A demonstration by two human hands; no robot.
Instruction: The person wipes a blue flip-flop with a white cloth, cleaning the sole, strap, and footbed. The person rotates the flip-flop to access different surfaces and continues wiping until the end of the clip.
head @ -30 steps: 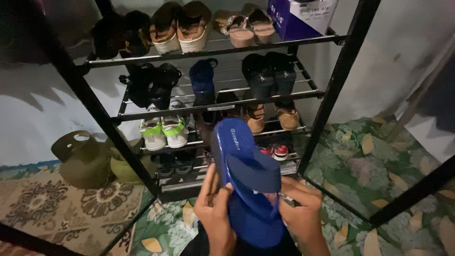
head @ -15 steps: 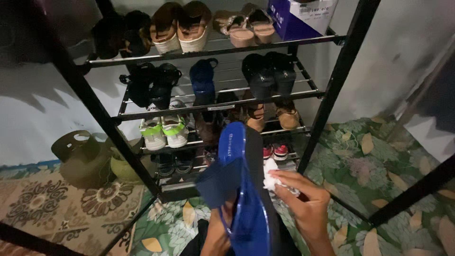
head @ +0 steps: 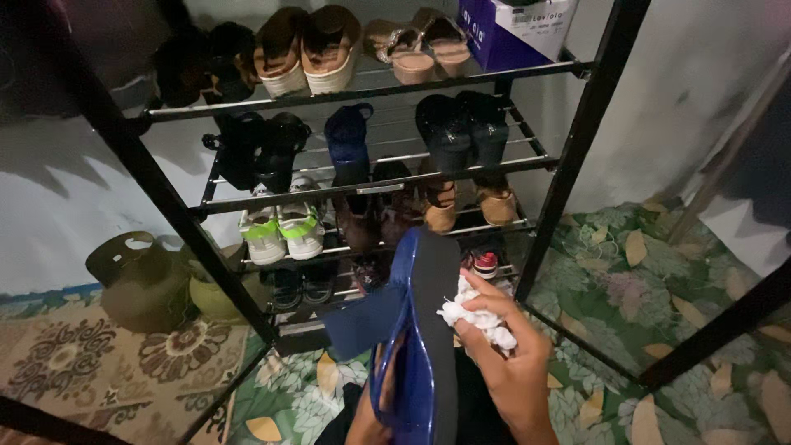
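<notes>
Far left: an olive bucket-like container [head: 136, 280] sits on the patterned rug [head: 74, 371], with a yellow-green pot [head: 212, 297] just beside it, against the foot of the black metal shoe rack [head: 165, 194].
Rack shelves: tan wedge sandals [head: 305, 49] on top, a single blue sandal [head: 348, 144] on the second shelf, white-and-green sneakers [head: 282, 232] on the third, brown shoes [head: 465, 206] to their right.
Your left hand [head: 371, 422]: low at the bottom edge, mostly hidden behind the blue flip-flop [head: 416, 346]; it grips the flip-flop from below, though you can't see the fingers.
Flip-flop: held up on edge in front of the lower shelves, dark sole side turned to your right, strap hanging out on the left.
Your right hand [head: 511, 363]: fingers closed round a crumpled white cloth [head: 476, 317], pressing it against the sole edge.
Far right: a purple-and-white shoe box [head: 527, 29] on the top shelf; green leaf-patterned floor covering [head: 659, 272] below.
</notes>
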